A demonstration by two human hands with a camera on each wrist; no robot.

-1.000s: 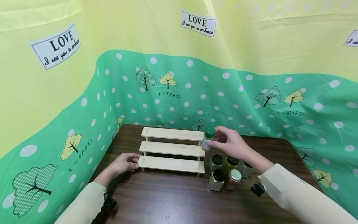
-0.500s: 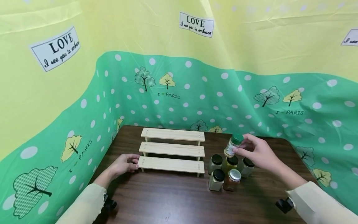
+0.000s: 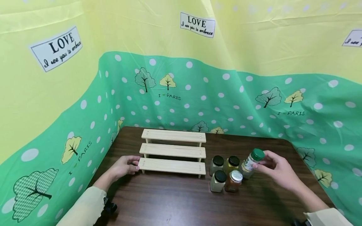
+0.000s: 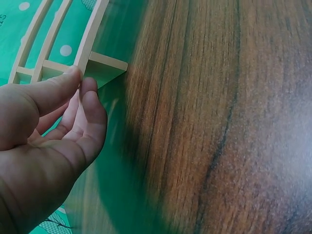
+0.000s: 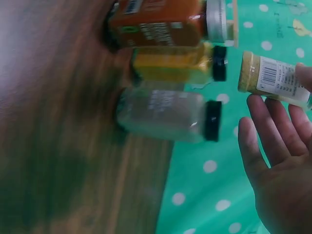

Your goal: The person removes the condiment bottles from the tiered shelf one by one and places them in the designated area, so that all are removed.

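Observation:
A spice jar with a green cap (image 3: 251,162) is pinched between the thumb and fingers of my right hand (image 3: 280,171), tilted and held up beside the group of jars. In the right wrist view that jar (image 5: 278,80) shows a white barcode label and is off the table. My left hand (image 3: 123,168) pinches the left end of the lowest step of a pale wooden three-step rack (image 3: 173,165); in the left wrist view thumb and forefinger meet at the rack's edge (image 4: 92,36). The rack's steps carry nothing.
Several jars stand right of the rack: black-capped jars (image 3: 217,182), a yellow one (image 3: 232,164) and a silver-lidded reddish one (image 3: 234,181). A black-capped greyish jar (image 5: 163,114) shows from the right wrist. Patterned cloth (image 3: 198,103) hangs behind the dark table (image 3: 169,204).
My right hand has carried the green-capped jar rightward and toward me, from beside the rack, past the back of the jar group, to its right side. My left hand stays on the rack.

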